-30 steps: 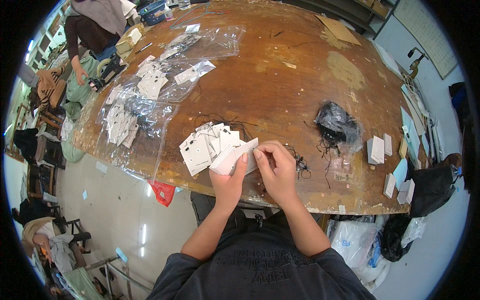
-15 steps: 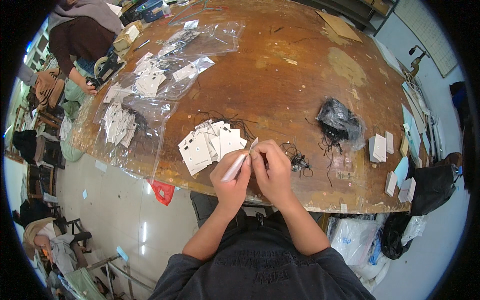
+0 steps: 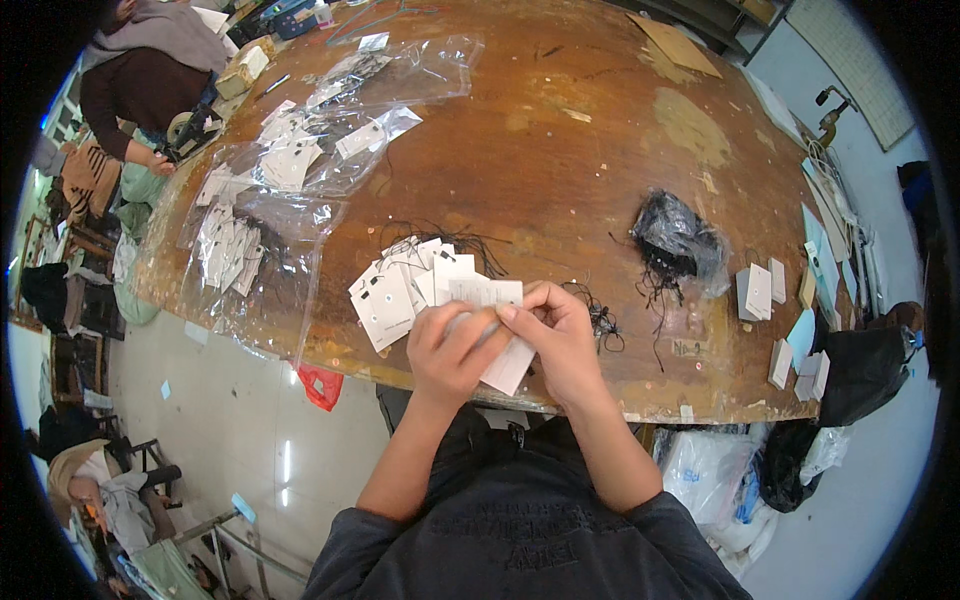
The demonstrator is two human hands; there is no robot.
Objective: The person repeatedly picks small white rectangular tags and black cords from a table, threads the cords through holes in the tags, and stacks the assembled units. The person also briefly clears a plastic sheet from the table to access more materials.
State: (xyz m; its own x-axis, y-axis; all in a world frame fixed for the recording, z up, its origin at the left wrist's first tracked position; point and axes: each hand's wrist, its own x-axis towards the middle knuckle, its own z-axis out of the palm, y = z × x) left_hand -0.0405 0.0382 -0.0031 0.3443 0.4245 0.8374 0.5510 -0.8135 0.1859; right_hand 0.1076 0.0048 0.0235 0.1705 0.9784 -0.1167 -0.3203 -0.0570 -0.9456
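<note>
My left hand [image 3: 446, 350] is closed round a white hang tag [image 3: 510, 368], whose lower end sticks out between my two hands. Its upper printed part shows above my fingers; whether it is one tag or several together I cannot tell. With thumb and finger, my right hand [image 3: 562, 340] pinches the tag's right edge. Just beyond my left hand lies a fanned pile of white tags [image 3: 383, 306] with small black fittings. Black strings [image 3: 455, 238] spread out behind that pile. More loose black strings [image 3: 604, 318] lie right of my right hand.
Clear plastic bags [image 3: 310, 290] with tags and strings lie on the left of the wooden table [image 3: 520, 180]. A crumpled bag of black strings [image 3: 680, 245] sits at right, near small tag stacks [image 3: 754, 293]. A co-worker's hand [image 3: 160, 163] is beside a tape dispenser [image 3: 190, 130].
My hands have turned the tag from edge-on to its flat printed side. My left fingers now lie across it, and my right hand has shifted slightly right.
</note>
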